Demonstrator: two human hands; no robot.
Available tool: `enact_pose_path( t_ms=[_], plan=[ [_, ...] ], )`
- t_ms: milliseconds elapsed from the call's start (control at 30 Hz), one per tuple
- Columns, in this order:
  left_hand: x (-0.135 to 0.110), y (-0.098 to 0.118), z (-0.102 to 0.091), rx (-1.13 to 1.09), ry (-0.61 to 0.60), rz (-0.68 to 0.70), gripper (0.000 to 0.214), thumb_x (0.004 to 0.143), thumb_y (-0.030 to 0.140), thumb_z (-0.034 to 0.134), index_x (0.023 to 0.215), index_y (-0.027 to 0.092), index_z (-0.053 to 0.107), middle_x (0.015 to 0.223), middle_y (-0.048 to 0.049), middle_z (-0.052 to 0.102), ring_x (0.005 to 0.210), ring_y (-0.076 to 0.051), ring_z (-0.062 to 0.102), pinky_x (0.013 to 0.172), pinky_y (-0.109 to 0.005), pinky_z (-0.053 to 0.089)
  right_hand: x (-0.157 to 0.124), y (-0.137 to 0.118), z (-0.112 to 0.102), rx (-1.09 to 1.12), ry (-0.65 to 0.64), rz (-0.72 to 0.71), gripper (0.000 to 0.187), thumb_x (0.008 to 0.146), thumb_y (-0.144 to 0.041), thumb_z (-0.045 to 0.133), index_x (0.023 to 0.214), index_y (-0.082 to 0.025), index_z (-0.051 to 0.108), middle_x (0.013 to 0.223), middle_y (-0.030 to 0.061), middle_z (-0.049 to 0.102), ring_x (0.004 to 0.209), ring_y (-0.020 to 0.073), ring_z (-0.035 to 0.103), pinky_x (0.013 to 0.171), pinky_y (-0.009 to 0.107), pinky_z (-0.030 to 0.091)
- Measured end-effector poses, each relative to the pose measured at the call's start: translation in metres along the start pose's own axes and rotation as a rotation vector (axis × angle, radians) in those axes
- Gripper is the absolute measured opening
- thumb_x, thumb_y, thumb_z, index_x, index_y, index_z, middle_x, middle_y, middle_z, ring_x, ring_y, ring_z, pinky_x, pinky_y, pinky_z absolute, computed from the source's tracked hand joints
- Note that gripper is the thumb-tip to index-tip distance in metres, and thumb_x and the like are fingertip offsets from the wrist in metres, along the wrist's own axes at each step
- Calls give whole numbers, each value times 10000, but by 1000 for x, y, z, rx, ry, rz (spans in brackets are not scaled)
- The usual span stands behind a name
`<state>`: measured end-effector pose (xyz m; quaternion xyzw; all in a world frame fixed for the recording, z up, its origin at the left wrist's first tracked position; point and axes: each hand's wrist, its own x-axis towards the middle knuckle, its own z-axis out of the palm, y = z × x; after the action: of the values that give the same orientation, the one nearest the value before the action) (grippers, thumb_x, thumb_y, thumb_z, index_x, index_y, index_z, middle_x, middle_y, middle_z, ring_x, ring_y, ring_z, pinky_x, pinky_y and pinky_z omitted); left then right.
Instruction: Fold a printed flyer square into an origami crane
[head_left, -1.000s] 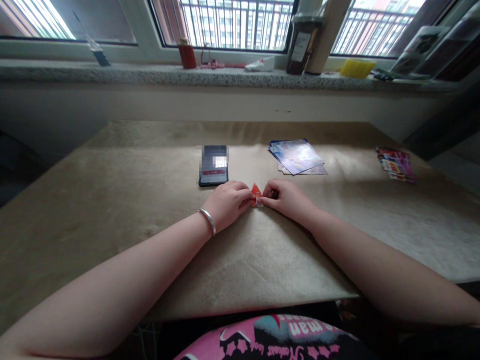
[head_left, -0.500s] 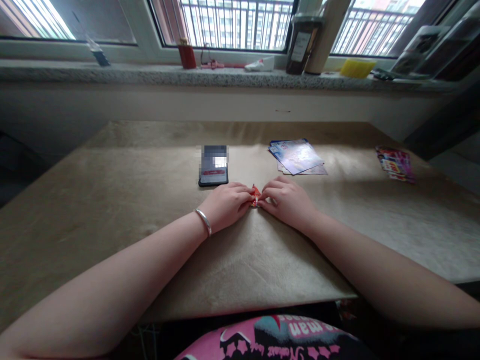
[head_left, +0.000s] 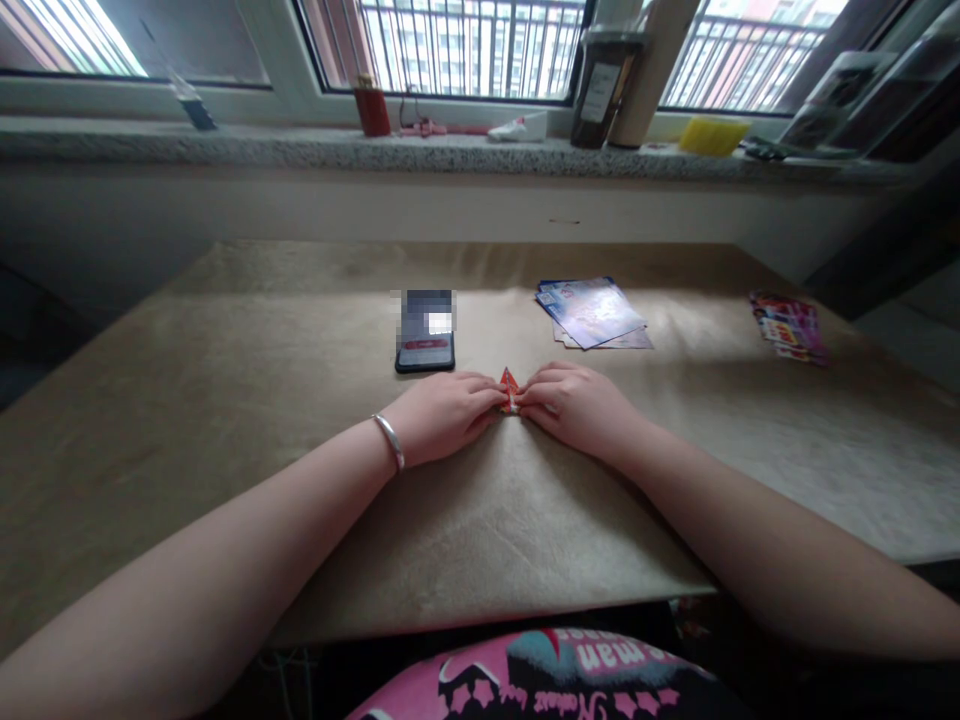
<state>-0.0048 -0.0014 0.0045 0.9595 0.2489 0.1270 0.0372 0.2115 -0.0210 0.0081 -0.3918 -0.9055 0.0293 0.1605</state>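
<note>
A small folded piece of paper (head_left: 509, 385), orange-red with a pointed top, lies on the table between my two hands. My left hand (head_left: 446, 412) has its fingers pressed together on the paper's left side; a silver bangle circles that wrist. From the right, my right hand (head_left: 574, 402) pinches the opposite edge with thumb and fingers. My fingertips cover both lower sides of the paper, so its full shape is partly hidden.
A phone (head_left: 426, 335) lies just beyond my left hand. Past my right hand is a stack of printed sheets (head_left: 596, 312), and colourful cards (head_left: 789, 328) lie at the far right. The granite windowsill (head_left: 450, 155) behind the table holds jars and small items.
My fingers have drawn slightly lower and flatter on the paper, and more of its pointed top shows. My left wrist has shifted a little to the left.
</note>
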Motion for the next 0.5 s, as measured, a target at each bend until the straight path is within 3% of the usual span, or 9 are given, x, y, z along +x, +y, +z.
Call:
enact_pose_path(
  t_ms=[200, 500],
  plan=[
    [-1, -1, -6, -12, -14, 65, 279, 867, 139, 449, 1085, 175, 620, 1200, -76, 613, 1100, -186, 573, 957, -332, 469, -2, 1, -1, -67, 17, -34, 210, 875, -235, 488, 879, -223, 698, 884, 37, 706, 882, 181, 585, 840, 312, 393],
    [1, -5, -10, -33, -47, 8, 308, 861, 126, 471, 1040, 266, 679, 1156, -36, 635, 1047, -167, 597, 915, -318, 485, -3, -9, -6, -207, -12, -91, 243, 865, -221, 482, 757, -207, 699, 788, 51, 690, 799, 189, 539, 803, 335, 368]
  ],
)
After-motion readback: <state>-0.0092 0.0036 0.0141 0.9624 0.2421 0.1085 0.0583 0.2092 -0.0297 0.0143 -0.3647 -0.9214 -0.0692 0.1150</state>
